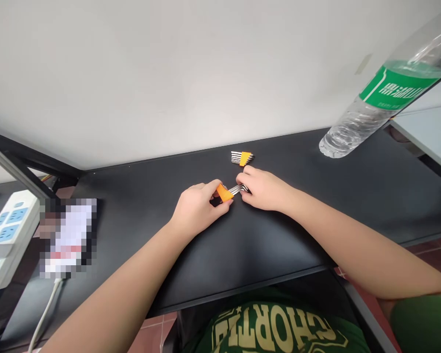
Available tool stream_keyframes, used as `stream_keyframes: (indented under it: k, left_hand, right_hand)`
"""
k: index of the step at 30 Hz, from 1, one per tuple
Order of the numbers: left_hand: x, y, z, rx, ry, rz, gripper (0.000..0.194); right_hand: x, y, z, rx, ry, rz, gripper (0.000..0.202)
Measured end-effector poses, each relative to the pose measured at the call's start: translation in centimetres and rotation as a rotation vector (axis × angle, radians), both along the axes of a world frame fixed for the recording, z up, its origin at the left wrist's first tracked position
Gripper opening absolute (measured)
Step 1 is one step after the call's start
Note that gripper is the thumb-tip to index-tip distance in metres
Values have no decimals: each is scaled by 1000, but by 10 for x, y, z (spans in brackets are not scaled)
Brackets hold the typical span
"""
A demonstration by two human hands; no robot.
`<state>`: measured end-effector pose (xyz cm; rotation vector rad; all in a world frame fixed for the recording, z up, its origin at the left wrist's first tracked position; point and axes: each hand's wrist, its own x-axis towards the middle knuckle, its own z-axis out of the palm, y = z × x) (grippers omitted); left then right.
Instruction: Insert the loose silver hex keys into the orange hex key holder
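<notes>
My left hand (202, 203) pinches an orange hex key holder (225, 192) between thumb and fingers, just above the black table. Several silver hex keys (236, 189) stick out of the holder toward the right. At their bent ends, my right hand (260, 189) has its fingers closed on the keys; the fingers hide exactly how many they grip. Just beyond my right hand, a second orange holder with a full row of hex keys (245, 158) lies flat on the table.
A tall water bottle (353, 122) with a green label stands at the back right. To the left lie a blurred-out phone-like device (71, 235) with a white cable (46, 314) and a white power strip (12, 230). The black table (139, 196) meets a pale wall (169, 88).
</notes>
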<state>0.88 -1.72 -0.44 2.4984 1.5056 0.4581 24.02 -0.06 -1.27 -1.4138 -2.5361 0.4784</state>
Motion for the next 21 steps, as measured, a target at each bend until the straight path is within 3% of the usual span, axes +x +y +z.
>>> stream_keyframes:
  k: [8,14,17,21]
  left_hand:
    - [-1,0,0,-21,-25,-8,25]
    - [1,-1,2,8,-12,-67,10]
    - [3,-3,2,37,1,-86,7]
    - [3,-4,2,50,-8,-88,9]
  right_hand:
    - [-5,-6,2,25,19,-25,10]
    - [-18,-13,3,-47,385,16,19]
    - [-22,-15,1,-91,469,47,22]
    - [-21,-14,-1,-77,541,40,12]
